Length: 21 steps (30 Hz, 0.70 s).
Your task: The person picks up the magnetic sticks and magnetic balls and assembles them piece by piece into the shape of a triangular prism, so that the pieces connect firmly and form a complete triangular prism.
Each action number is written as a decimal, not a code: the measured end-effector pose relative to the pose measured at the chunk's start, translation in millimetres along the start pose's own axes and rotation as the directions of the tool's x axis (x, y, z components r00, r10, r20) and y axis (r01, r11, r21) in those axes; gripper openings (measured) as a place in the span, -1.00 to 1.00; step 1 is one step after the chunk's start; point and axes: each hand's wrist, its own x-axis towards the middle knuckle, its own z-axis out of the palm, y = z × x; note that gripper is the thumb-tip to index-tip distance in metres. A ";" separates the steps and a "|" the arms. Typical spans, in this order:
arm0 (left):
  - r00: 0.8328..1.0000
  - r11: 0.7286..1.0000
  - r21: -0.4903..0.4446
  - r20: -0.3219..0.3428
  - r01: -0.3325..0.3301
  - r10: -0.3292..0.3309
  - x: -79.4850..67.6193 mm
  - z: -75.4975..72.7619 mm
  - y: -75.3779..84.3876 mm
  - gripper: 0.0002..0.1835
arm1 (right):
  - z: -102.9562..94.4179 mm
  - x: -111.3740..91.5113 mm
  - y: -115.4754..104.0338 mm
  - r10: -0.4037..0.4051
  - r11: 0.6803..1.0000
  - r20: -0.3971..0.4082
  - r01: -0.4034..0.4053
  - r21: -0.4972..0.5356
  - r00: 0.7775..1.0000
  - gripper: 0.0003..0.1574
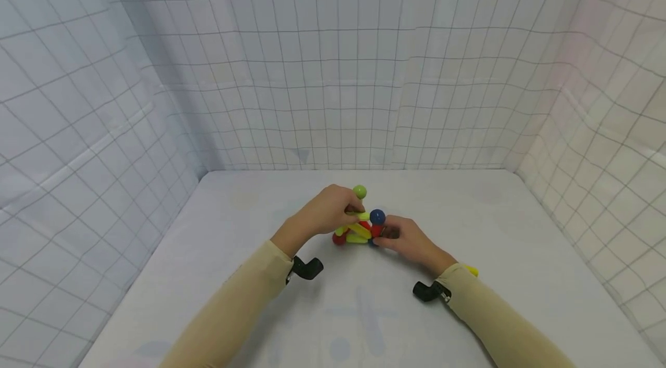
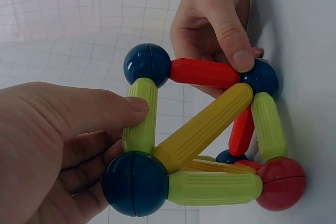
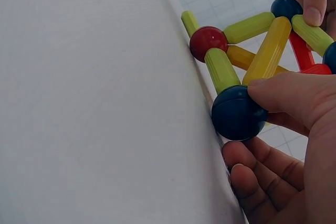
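Observation:
A model of magnetic rods and balls stands on the table, between both hands. At its top, my left hand (image 1: 334,209) pinches a light green rod (image 2: 142,124) that joins two blue balls. Low on the right, my right hand (image 1: 411,241) grips a blue ball (image 3: 239,113), thumb on its upper side and fingers below. From that ball a red rod (image 2: 205,72) rises to an upper blue ball (image 1: 377,217), and a yellow rod (image 2: 205,127) slants up to the other. A red ball (image 2: 282,183) sits at the base. A green ball (image 1: 359,190) shows behind the left hand.
A yellow rod (image 1: 472,270) lies on the white table (image 1: 520,310), partly hidden by the right sleeve. Gridded white sheets (image 1: 322,67) enclose the table at the back and both sides. A black wrist mount (image 1: 308,268) juts from the left sleeve.

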 end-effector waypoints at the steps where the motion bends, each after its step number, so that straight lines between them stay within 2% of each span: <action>1: 1.000 1.000 0.000 -0.003 0.004 -0.004 -0.1 0.8 -0.4 -0.83 | 0.0 0.1 0.2 -0.001 1.000 0.001 0.001 0.002 1.000 -0.72; 4: 0.999 1.000 -0.014 -0.039 0.011 -0.012 -2.9 3.3 -1.4 -0.82 | 0.2 0.1 0.3 0.000 1.000 0.003 0.000 0.001 1.000 -0.72; 6: 0.992 0.998 -0.058 -0.124 0.004 -0.011 -6.9 6.2 -3.7 -0.80 | 0.5 0.1 -0.1 0.000 1.000 0.002 0.000 0.000 1.000 -0.72; 7: 0.982 0.996 -0.088 -0.187 0.006 -0.022 -10.2 8.0 -5.6 -0.79 | 0.5 0.1 -0.4 -0.003 1.000 0.003 0.003 0.001 1.000 -0.72; 8: 0.964 0.992 -0.124 -0.263 0.008 -0.040 -14.3 10.1 -8.2 -0.79 | 0.6 0.3 -0.7 -0.003 1.000 0.005 0.003 0.001 1.000 -0.73; 9: 0.938 0.986 -0.165 -0.340 0.014 -0.071 -18.5 12.1 -11.4 -0.79 | 0.6 0.5 -1.2 -0.004 1.000 0.008 0.004 0.002 1.000 -0.74; 11: 0.868 0.968 -0.248 -0.473 0.035 -0.152 -27.4 16.0 -19.9 -0.83 | 0.6 1.2 -2.3 -0.009 1.000 0.011 0.009 -0.004 1.000 -0.74; 12: 0.841 0.954 -0.293 -0.500 0.062 -0.208 -31.9 17.5 -25.0 -0.86 | 0.5 1.7 -2.4 -0.009 1.000 0.013 0.010 -0.008 1.000 -0.74; 13: 0.828 0.938 -0.332 -0.497 0.097 -0.261 -35.9 19.1 -30.3 -0.87 | 0.4 2.1 -2.5 -0.010 1.000 0.013 0.010 -0.012 1.000 -0.73; 14: 0.829 0.923 -0.360 -0.470 0.134 -0.303 -38.9 20.2 -35.9 -0.89 | 0.3 2.4 -3.0 -0.006 1.000 0.011 0.006 -0.018 1.000 -0.72; 15: 0.844 0.908 -0.379 -0.417 0.176 -0.338 -41.1 21.3 -40.9 -0.90 | 0.2 2.6 -3.1 -0.002 1.000 0.008 0.003 -0.024 1.000 -0.70; 17: 0.890 0.888 -0.382 -0.264 0.257 -0.371 -43.8 24.3 -49.6 -0.91 | -0.2 2.5 -3.5 0.010 0.999 0.002 -0.010 -0.034 1.000 -0.67; 18: 0.912 0.884 -0.374 -0.181 0.282 -0.368 -44.1 26.4 -53.4 -0.87 | -0.2 2.4 -3.5 0.018 0.999 0.001 -0.017 -0.035 1.000 -0.64; 19: 0.926 0.880 -0.366 -0.108 0.302 -0.362 -44.0 28.9 -56.4 -0.82 | -0.3 2.1 -3.8 0.023 0.999 0.000 -0.023 -0.034 1.000 -0.62; 21: 0.935 0.872 -0.362 0.000 0.330 -0.354 -42.8 35.6 -60.7 -0.70 | -0.2 2.0 -4.3 0.033 0.999 -0.002 -0.033 -0.034 0.999 -0.57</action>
